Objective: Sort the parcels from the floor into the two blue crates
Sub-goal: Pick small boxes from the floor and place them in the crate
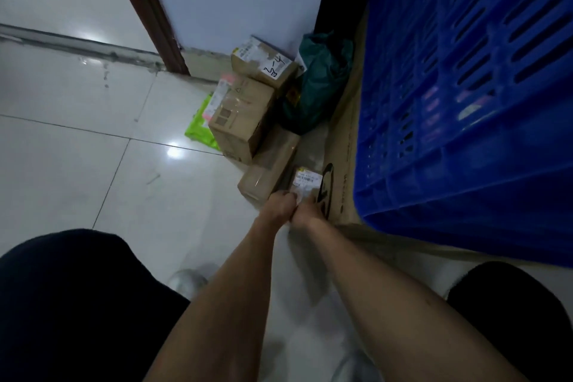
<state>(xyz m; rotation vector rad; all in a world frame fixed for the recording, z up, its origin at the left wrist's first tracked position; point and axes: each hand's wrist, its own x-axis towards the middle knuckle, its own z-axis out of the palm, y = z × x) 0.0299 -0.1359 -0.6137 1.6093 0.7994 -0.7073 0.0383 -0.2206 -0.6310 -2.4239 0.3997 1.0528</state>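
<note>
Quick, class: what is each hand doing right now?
Left hand: closed on the near edge of the small labelled parcel.
Right hand: closed on the same parcel, beside the left.

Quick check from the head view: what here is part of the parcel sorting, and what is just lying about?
Part of the job:
- small labelled parcel, both hands on it: left hand, right hand
- cardboard boxes
- green mailer
- dark green bag
- blue crate

Just there:
- flat cardboard beside the crate
- door frame
</note>
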